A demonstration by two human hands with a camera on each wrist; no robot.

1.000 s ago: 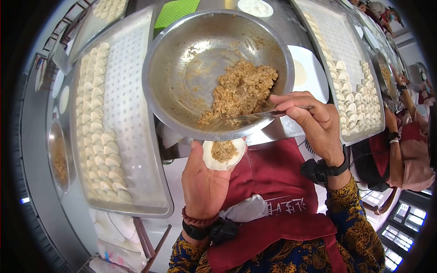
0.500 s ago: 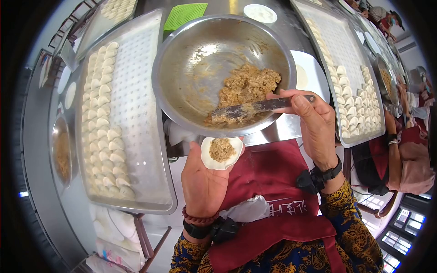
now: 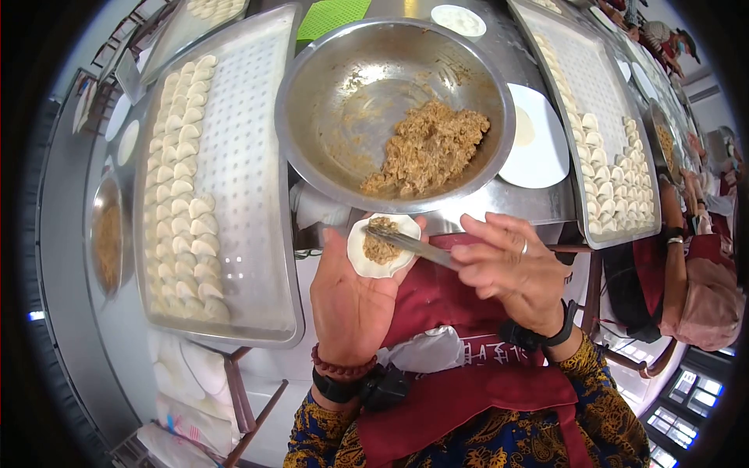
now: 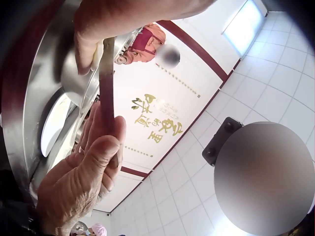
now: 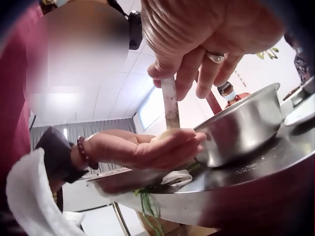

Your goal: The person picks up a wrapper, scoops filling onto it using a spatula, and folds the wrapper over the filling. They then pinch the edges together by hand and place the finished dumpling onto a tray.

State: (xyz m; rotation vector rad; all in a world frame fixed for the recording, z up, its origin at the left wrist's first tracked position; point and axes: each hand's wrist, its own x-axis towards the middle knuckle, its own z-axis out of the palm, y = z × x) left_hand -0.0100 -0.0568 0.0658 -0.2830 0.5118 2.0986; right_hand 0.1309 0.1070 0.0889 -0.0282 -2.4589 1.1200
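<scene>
Right at the near edge of the table, just in front of the big bowl, a round dumpling wrapper lies in the palm of the left hand. It's thin, pale and floppy, with a small lump of brownish minced filling sitting in its middle. The fingers are only lightly cupped under it, palm up, not gripping. The right hand pinches a flat narrow spatula between thumb and curled fingers, and the blade tip rests on the lump. There's a ring on one finger.

Just beyond the wrapper is a wide, shiny steel mixing bowl. Its walls are smeared, and a crumbly mound of the same mince is piled toward its right side. The bowl's near rim is almost touching the fingertips, so it's pretty tight there.

On the left, a perforated steel tray holds neat rows of folded dumplings along its left side, and the right half is bare. Another tray on the right has dumplings packed at its near end. A white plate sits between that tray and the bowl. Everything stands on a steel tabletop, with the trays crowding the bowl on both sides.

A dark red apron fills the space below the hands. The wrist cams show a white tiled ceiling.
</scene>
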